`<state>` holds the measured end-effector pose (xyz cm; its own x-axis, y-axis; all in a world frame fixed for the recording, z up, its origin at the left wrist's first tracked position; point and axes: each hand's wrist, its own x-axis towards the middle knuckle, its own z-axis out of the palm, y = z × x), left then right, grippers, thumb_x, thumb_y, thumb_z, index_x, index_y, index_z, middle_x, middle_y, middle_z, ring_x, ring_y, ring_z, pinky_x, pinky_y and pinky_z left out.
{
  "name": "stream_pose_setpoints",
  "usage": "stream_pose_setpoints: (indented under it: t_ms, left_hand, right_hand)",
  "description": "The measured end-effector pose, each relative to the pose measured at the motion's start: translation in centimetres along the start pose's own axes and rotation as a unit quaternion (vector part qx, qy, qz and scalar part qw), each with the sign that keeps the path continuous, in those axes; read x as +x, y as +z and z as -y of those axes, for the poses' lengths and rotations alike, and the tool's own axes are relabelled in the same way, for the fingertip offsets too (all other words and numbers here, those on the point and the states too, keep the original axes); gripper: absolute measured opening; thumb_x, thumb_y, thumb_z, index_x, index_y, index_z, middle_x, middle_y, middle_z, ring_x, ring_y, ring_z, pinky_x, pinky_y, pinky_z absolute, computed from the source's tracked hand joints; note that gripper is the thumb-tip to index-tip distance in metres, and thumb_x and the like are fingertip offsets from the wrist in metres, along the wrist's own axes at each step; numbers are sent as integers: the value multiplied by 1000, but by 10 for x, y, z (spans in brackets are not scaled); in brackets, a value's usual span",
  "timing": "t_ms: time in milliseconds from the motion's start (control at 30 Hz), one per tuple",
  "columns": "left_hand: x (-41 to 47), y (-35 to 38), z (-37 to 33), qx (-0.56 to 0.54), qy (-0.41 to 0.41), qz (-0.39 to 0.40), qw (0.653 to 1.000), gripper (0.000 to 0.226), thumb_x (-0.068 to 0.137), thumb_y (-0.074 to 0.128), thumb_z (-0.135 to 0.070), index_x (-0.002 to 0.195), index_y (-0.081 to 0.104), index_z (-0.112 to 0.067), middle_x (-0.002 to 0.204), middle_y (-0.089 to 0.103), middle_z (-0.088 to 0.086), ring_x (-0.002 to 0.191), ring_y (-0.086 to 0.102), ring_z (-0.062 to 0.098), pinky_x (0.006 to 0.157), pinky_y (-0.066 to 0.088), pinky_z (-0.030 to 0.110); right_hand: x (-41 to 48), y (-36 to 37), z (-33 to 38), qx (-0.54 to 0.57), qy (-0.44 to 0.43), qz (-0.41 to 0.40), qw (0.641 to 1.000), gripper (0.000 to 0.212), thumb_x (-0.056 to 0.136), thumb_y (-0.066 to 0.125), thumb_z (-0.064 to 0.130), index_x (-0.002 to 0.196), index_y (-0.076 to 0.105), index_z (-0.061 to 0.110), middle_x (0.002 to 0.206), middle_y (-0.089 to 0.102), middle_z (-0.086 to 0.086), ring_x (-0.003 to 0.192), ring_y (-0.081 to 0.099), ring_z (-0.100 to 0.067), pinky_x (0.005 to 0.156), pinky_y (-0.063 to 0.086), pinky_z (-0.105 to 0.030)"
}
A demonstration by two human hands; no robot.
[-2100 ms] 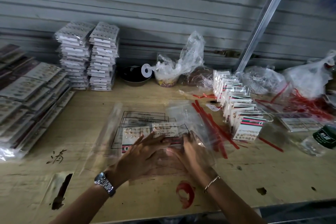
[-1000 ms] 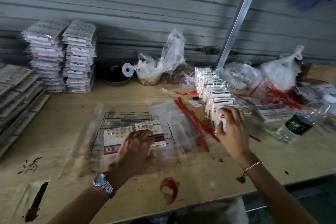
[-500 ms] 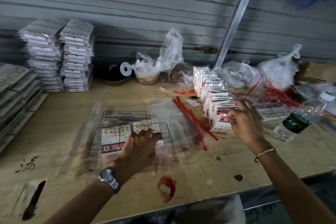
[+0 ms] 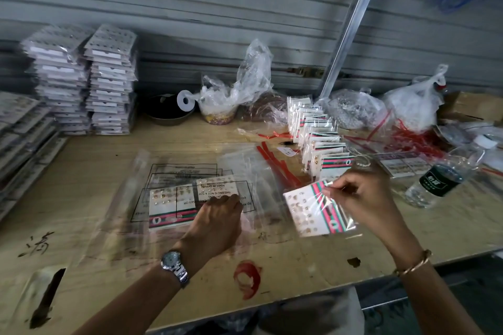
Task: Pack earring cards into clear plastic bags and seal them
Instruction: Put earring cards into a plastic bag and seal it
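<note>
**Fresh earring card held beside the open bag**

On a wooden bench [image 4: 81, 177], the right hand [image 4: 362, 196] hangs at 4 o'clock. Its grip is narrow, pinching an earring card [image 4: 315, 209] by its pink-and-green striped edge. The card is clear of the bench and tilted, with thin film around it.

At 6 o'clock the left hand [image 4: 217, 215] lies with bent fingers on a clear plastic bag [image 4: 174, 168] printed with a black warning box. There are already cards inside the bag. I cannot tell whether this grip pinches the bag's mouth or only presses it flat.

A row of standing cards [image 4: 318, 141] waits at 3 o'clock. Red strips [image 4: 275, 163] lie between that row and the bag. Packed stacks [image 4: 109, 79] sit at 10 o'clock.

The step in hand looks like sliding the card into the bag. To do it well, the left hand would probably need to hold the mouth open and steady. The card should go in level, plain edge first, beside the cards already there. Its loose film could snag on the lip.
</note>
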<state>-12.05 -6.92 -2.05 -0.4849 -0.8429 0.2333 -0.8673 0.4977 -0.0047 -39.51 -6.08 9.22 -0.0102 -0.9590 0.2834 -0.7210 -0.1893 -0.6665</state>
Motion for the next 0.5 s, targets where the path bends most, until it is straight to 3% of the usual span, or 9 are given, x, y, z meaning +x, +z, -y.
stream_pose_setpoints:
  t_ms: [100, 200, 333, 433, 500]
  left_hand:
    - [3, -2, 1, 7, 11, 4, 1000, 23, 78, 66, -26, 100, 69, -19, 102, 66, -1, 77, 66, 16, 67, 54, 30]
    - [1, -4, 3, -6, 28, -21, 999, 38, 68, 77, -35, 105, 71, -25, 102, 69, 0, 71, 68, 15, 59, 54, 27]
    - [-1, 0, 5, -7, 48, -56, 997, 34, 83, 66, -43, 114, 70, -30, 121, 68, -1, 97, 68, 18, 81, 55, 34]
    - [2, -2, 6, -3, 34, 2, 999, 41, 97, 38, -50, 125, 62, -34, 138, 56, -6, 116, 57, 20, 94, 47, 38]
    - [6, -1, 6, -64, 12, 35, 997, 54, 98, 16, -50, 130, 57, -35, 140, 50, -13, 114, 49, 19, 94, 43, 40]
  right_hand:
    - [-12, 11, 1, 153, 99, 67, 981, 11, 73, 80, 6, 74, 73, 14, 69, 73, -3, 59, 67, -9, 56, 53, -18]
    - [-22, 26, -2, 257, 183, 76, 946, 8, 71, 79, 5, 77, 75, 7, 76, 75, -11, 67, 70, -21, 59, 56, -23]
    - [-33, 34, -11, 268, 264, 169, 911, 27, 55, 83, 23, 72, 76, 4, 81, 74, -17, 73, 72, -28, 67, 57, -32]
    - [-39, 38, -19, 276, 294, 271, 874, 20, 56, 82, 20, 67, 74, 6, 78, 73, -15, 70, 71, -23, 60, 54, -25]
    - [-44, 44, -24, 291, 317, 287, 856, 15, 58, 81, 17, 64, 72, 7, 79, 73, -15, 71, 71, -22, 59, 54, -24]
